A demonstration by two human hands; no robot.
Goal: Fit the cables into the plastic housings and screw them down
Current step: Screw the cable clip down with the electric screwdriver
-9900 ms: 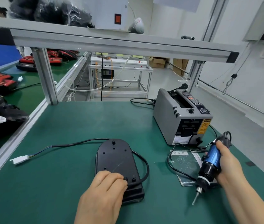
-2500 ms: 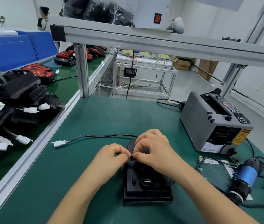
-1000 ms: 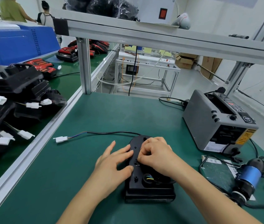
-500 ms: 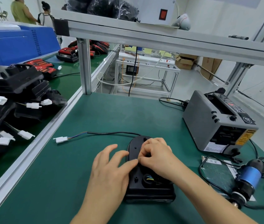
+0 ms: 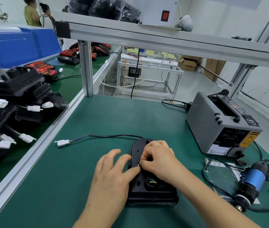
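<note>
**Housing**: black plastic, lying flat on the green mat at the near middle of the bench, with its rounded end pointing away. A round opening in its top shows coloured wires.

**Cable**: black. It runs from the housing's far end leftward across the mat and ends in a white connector that lies loose.

**Left hand**: fingers spread and nearly straight, laid over the housing's left edge. It grips nothing. The thumb tip meets the right hand's fingertips.

**Right hand**: fingers curled over the housing's top, with the tips pinching a small part. The part is pale and possibly a screw, but it is too small to be sure.

**Electric screwdriver**: blue body, lying on the mat well right of the housing, with neither hand on it.

**Tape machine**: grey, at the far right, behind the screwdriver.

**Pile of housings**: black, on the neighbouring bench to the left, with white connectors among them.
</note>
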